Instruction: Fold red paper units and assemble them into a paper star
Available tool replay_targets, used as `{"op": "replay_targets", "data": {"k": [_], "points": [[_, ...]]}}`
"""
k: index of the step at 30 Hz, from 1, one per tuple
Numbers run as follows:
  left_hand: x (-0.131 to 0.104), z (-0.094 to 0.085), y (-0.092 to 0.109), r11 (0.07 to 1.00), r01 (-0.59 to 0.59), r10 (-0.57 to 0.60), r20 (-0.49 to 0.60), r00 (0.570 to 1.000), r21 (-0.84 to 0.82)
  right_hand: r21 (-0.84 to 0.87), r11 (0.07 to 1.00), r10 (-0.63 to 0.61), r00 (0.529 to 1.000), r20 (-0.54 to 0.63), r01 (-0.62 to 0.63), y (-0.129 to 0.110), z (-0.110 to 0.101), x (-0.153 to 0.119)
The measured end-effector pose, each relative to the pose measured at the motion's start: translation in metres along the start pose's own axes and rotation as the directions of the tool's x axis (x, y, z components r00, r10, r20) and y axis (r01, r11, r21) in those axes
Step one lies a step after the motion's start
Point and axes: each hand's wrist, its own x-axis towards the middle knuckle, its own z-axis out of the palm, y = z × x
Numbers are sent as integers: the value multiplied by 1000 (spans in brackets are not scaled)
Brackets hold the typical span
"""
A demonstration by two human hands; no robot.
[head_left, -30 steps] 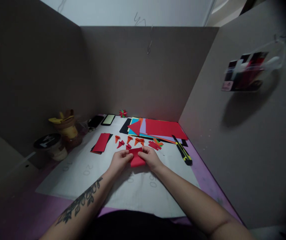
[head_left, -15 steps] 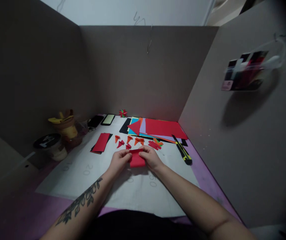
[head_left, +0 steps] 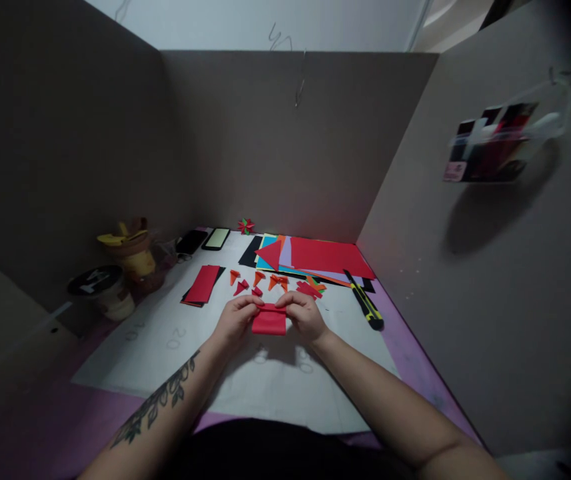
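Note:
A small red paper [head_left: 269, 323] is held up over the white sheet, its upper edge folded over in a narrow strip. My left hand [head_left: 238, 317] pinches its upper left corner, and my right hand [head_left: 305, 315] pinches the upper right, thumbs on the near side. Just beyond the hands lie several small folded orange pieces [head_left: 278, 283] and folded red pieces [head_left: 240, 287]. Red and green-orange paper strips [head_left: 309, 289] lie behind my right hand. To the left, a stack of red rectangles [head_left: 202, 285] rests on darker paper.
Large coloured sheets [head_left: 332, 257] lie at the back, with a yellow-black cutter [head_left: 365, 303] on the right. Two phones [head_left: 216, 239] [head_left: 192, 242], a paper star [head_left: 246, 226], a lidded cup [head_left: 102, 292] and a pot [head_left: 132, 257] stand or lie left and back. Grey walls surround the table.
The red paper's upper edge is now folded down in a strip, and the paper has shifted slightly left. Both thumbs have moved up to that edge, closer together.

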Motion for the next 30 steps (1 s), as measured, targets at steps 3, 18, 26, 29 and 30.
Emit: {"op": "replay_targets", "data": {"k": [3,18,26,29,30], "points": [[-1,-1,2,1000,12,-13,31,999,23,-211,966,-123,985,117,146,-10,-5,-5],[-3,-6,1,860,-275,243,130,961,431,-529,774,-233,933,274,349,-9,-6,-6],[-4,-7,-7,696,-395,301,256,919,600,-678,659,-201,945,260,326,-4,7,-5],[-5,-7,-7,694,-369,298,219,929,618,-747,557,-188,932,311,362,-6,8,-7],[-6,-6,-6,689,-363,304,204,930,627,-774,513,-180,928,325,371,-6,8,-8]]}}
